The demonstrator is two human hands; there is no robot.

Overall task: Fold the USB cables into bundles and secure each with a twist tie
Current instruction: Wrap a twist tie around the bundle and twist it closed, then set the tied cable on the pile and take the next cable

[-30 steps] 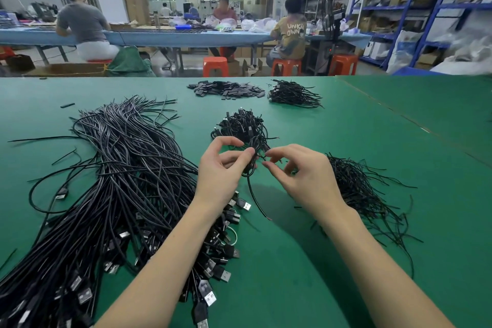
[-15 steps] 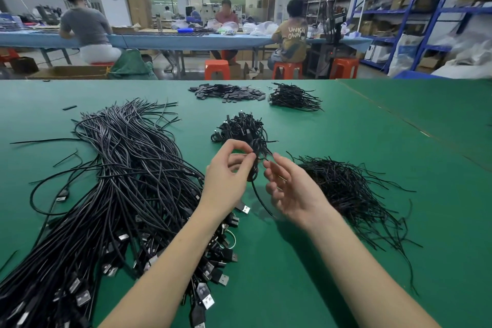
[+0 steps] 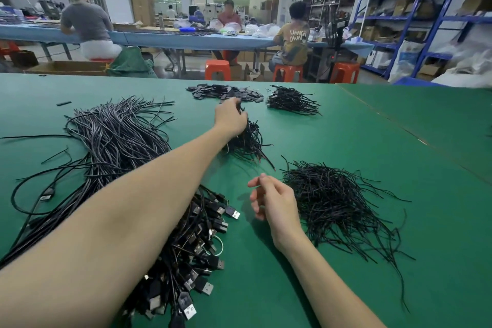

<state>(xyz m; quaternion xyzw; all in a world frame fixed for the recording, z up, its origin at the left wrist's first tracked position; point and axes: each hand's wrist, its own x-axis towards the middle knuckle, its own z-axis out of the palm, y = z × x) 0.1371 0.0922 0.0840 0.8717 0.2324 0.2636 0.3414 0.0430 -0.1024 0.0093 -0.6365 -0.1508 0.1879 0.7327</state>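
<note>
Left hand (image 3: 230,117) reaches out over the bundle pile (image 3: 246,141) on the green surface (image 3: 346,141); fingers blurred, grasp unclear. Right hand (image 3: 274,202) near the twist ties (image 3: 335,202), fingers loosely curled, holding nothing. Loose cables (image 3: 111,146) lie left.

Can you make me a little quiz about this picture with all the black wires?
1. True or false: the left hand reaches over the small pile of bundles.
2. Which pile lies beside the right hand? A) twist ties B) orange stools C) boxes
3. Fill in: the table is ____ in colour.

Key: 1 true; 2 A; 3 green.
</note>
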